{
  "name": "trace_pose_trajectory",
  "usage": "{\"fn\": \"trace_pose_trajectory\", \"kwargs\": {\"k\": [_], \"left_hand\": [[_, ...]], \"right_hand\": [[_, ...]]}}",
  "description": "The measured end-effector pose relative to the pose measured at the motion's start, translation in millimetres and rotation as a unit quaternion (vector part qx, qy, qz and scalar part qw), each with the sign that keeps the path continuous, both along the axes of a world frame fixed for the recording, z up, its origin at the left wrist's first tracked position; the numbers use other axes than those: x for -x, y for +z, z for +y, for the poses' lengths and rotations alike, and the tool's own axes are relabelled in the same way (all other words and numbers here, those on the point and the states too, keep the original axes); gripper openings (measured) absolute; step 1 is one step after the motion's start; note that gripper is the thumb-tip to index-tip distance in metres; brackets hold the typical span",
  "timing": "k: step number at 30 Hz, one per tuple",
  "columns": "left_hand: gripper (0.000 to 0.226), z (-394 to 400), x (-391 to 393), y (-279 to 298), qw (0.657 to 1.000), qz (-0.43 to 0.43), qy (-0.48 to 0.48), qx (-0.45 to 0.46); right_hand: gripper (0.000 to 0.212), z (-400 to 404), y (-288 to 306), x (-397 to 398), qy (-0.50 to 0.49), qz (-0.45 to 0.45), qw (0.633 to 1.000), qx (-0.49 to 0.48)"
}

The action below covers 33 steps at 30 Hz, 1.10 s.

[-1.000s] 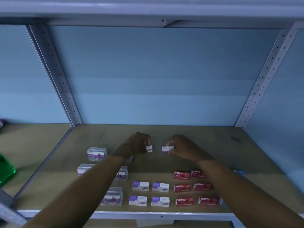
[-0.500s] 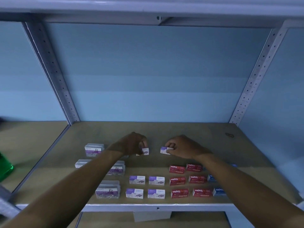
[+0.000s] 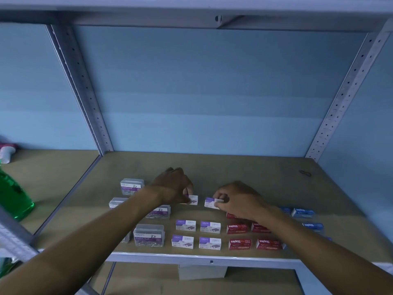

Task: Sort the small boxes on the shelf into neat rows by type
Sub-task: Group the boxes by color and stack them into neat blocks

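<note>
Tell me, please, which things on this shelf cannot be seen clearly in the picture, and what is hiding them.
- Head view: the right arm covers part of the red staples boxes and the blue boxes; their full count is unclear.
- The left arm hides part of two clear paper clip boxes.
- The small dark object at the back right of the shelf is too small to identify.
- The green bottle is cut off by the left edge.
</note>
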State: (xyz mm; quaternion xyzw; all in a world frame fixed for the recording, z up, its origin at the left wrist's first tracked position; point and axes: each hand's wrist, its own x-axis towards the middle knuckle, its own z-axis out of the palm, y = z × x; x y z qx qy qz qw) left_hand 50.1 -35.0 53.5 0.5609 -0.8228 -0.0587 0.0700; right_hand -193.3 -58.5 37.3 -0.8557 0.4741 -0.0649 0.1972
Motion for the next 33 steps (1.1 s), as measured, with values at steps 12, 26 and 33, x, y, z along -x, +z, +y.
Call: {"fn": "trace_pose_trajectory", "kwargs": {"k": [12, 26, 33], "left_hand": [[0.02, 23, 6, -7, 1.0, -0.014, -0.024, -0.011], [0.028, 29, 18, 4, 0.999, 0.032, -0.003, 0.008], [0.029, 34, 89, 17, 0.994, 0.081, -0.064, 0.04]], "right_hand": [[0.022, 20, 1, -4, 0.044, 0.053, 0.997, 0.044], [0.031, 22, 18, 24, -0.004, -0.027, 0.999, 0.021], [0.018, 38, 54, 114, -0.078, -0.068, 0.994, 0.027]]}}
